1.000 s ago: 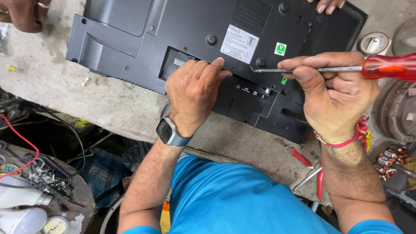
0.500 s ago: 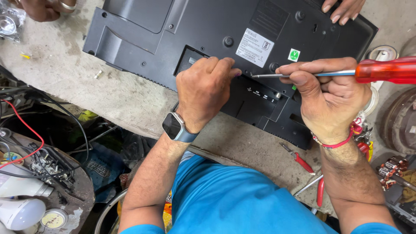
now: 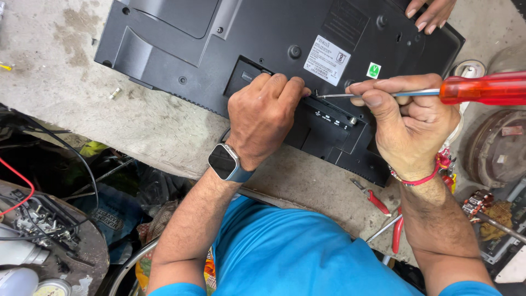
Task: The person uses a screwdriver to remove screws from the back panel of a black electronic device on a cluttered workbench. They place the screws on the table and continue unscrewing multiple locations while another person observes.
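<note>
A black flat-screen television [image 3: 181, 60] lies face down on a grey concrete bench [image 3: 71, 104], back cover up. My left hand [image 3: 263, 118], with a smartwatch [image 3: 226, 162] on the wrist, presses on the recessed port area of the back cover. My right hand [image 3: 408, 123] grips the metal shaft of a screwdriver [image 3: 482, 89] with a red transparent handle. The screwdriver lies nearly flat and its tip reaches the cover right beside my left fingertips. A red thread band is tied on my right wrist.
Another person's hand [image 3: 430, 12] rests on the television's far edge. Red-handled pliers [image 3: 383, 211] lie on the bench near my right forearm. A small screw [image 3: 114, 94] lies left of the television. Wires and a circuit board [image 3: 38, 219] fill the lower left; round metal parts [image 3: 496, 151] sit at right.
The view has shifted, so the television sits further right and lower in frame. My left hand slid slightly toward the screwdriver tip; my right hand keeps its grip on the shaft.
</note>
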